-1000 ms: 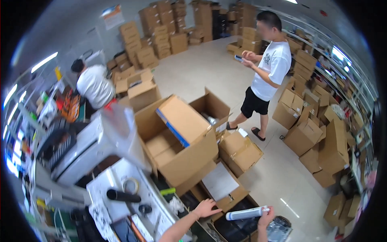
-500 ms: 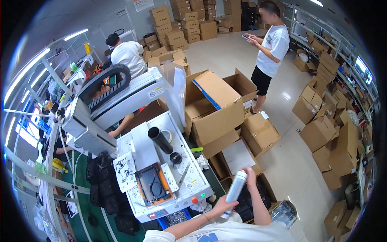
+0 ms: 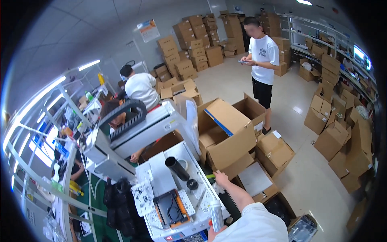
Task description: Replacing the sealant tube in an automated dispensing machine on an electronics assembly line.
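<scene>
Gone from the tube point(image 3: 216, 214) to the bench side, the right hand point(image 3: 221, 178) has left the tube's upper end, where it was half a second ago, and now reaches forward to a slim green tool point(image 3: 210, 176) between the machine bed point(image 3: 160, 173) and the big carton point(image 3: 231, 152). Its fingers are at the tool or just beside it; whether they have closed on it I cannot tell. White tissue point(image 3: 219, 189) lies just below that hand. Left hand point(image 3: 216, 233) alone now holds the tube, wrapped around its lower part low in the view, by the near edge of the bed; that, I judge, frees the right for the tool. Farther out, the bed carries an orange tray point(image 3: 182, 206) with a black cable, a black cap point(image 3: 192, 184), a black cylinder point(image 3: 176, 168) and a tape roll point(image 3: 183, 163) behind it. Bed and cartons sit farther right and lower in view than before, so the head seems to have turned. Beyond, a standing worker point(image 3: 264, 54) has a phone point(image 3: 243, 61), as before, and another in white point(image 3: 142, 89) is past the machine's beam point(image 3: 151, 124)
</scene>
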{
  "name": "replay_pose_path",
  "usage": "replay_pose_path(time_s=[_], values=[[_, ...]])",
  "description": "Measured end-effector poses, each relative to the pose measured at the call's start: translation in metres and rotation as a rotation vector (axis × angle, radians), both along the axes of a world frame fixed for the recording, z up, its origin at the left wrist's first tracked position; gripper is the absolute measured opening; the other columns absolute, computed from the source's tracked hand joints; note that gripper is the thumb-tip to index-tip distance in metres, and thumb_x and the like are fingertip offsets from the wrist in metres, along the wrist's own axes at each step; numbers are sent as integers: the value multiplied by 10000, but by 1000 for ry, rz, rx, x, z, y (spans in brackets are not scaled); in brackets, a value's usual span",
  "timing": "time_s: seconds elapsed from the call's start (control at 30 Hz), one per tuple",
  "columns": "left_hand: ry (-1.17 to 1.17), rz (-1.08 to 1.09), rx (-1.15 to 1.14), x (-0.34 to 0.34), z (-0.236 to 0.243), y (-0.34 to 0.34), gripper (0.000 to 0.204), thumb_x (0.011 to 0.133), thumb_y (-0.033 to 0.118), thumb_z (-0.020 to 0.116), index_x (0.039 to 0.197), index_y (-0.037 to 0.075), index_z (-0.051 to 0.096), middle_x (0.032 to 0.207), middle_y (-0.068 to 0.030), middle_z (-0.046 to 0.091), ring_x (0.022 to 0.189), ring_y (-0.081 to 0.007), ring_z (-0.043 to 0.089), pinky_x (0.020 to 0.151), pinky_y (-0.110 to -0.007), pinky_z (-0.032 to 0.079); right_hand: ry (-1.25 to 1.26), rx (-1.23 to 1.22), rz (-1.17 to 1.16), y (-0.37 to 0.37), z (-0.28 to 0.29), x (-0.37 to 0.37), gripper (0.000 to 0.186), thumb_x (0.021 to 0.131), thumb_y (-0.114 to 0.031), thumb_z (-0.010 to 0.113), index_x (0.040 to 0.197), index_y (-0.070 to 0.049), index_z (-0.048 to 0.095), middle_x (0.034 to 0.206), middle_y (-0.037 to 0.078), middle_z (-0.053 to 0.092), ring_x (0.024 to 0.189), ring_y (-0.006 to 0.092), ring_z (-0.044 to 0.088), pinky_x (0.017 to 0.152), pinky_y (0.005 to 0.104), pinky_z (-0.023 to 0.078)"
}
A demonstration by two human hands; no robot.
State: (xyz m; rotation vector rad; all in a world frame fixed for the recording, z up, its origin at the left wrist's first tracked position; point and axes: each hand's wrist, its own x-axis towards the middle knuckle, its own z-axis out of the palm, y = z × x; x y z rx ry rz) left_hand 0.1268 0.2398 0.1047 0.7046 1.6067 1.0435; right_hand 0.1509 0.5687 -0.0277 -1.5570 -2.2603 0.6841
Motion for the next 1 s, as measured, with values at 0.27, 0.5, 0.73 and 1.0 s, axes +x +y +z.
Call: replay_pose_path(time_s=[0.27,0.5,0.73,1.0], values=[[-16,-2,-24,-2,6,8,322,760,151,761,1000,14,595,848,-73,657,717,-152,638,658,-302,520,-127,46,26,23,-14,7,230,842,-140,523,1035,-81,632,1035,116,600,1010,306,592,817,421,519],[-98,28,-108,-9,8,10,310,759,146,768,987,17,603,846,-68,658,716,-156,639,659,-299,521,140,101,-34,4,6,40,251,782,-194,640,992,-65,684,952,139,629,927,322,605,819,416,498],[-348,47,9,-21,45,32,361,715,87,777,1012,29,582,848,-64,645,733,-153,629,668,-314,518,1341,-636,-278,-86,79,106,304,929,-181,602,1193,-34,579,957,15,602,852,92,572,740,247,512],[-272,-41,254,-17,95,81,358,718,49,758,1005,33,546,868,-51,648,743,-127,616,685,-279,504,1457,-495,-230,-203,201,138,263,910,-132,614,1137,-23,537,1032,31,600,967,120,588,880,301,511]])
